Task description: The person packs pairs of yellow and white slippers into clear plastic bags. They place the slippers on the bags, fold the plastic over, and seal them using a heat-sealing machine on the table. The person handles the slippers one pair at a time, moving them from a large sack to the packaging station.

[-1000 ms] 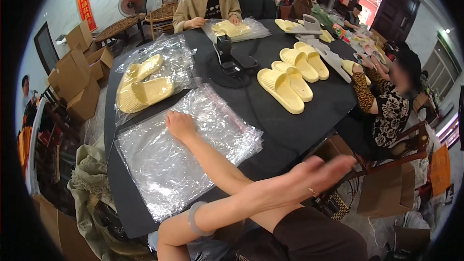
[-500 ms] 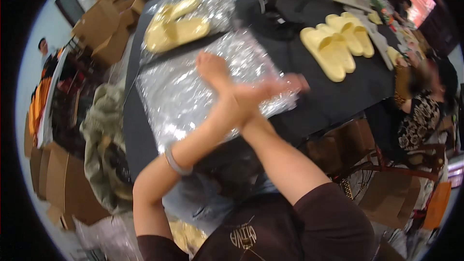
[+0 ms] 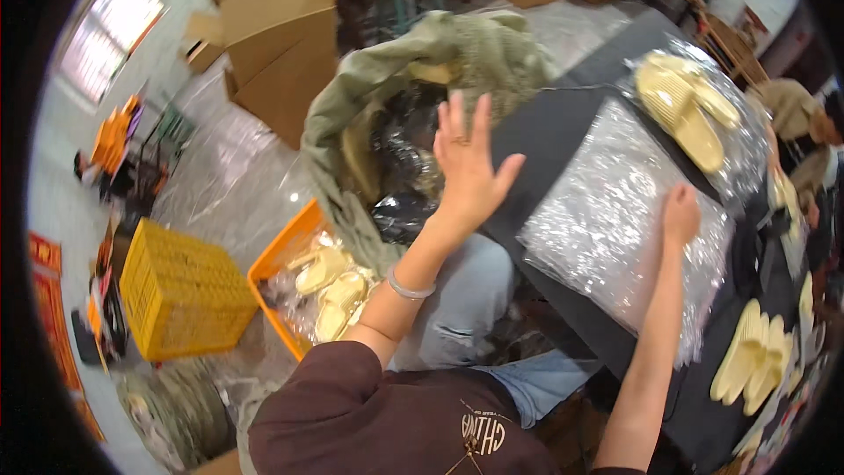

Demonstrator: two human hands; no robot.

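Note:
My left hand (image 3: 468, 171) is raised with its fingers spread and holds nothing. It is over the edge of a green woven sack (image 3: 352, 79), which has dark plastic and some pale yellow pieces inside. My right hand (image 3: 681, 215) is curled closed on the stack of clear plastic bags (image 3: 598, 202); whether it pinches any of the plastic is hidden. Beyond the stack, a pair of pale yellow slippers (image 3: 677, 110) lies on more clear plastic. More yellow slippers (image 3: 752, 356) are at the right of the black table (image 3: 563, 79).
By my left elbow an orange crate (image 3: 274, 268) holds several yellow slippers and plastic wrap. A yellow crate (image 3: 185, 295) stands farther left. Open cardboard boxes (image 3: 281, 44) are behind the sack. Another person (image 3: 800, 119) is at the table's far right.
The view has swung left, bringing the sack and crates into the middle. My hands, crossed over the plastic before, are now apart: the left out over the sack, the right on the bags.

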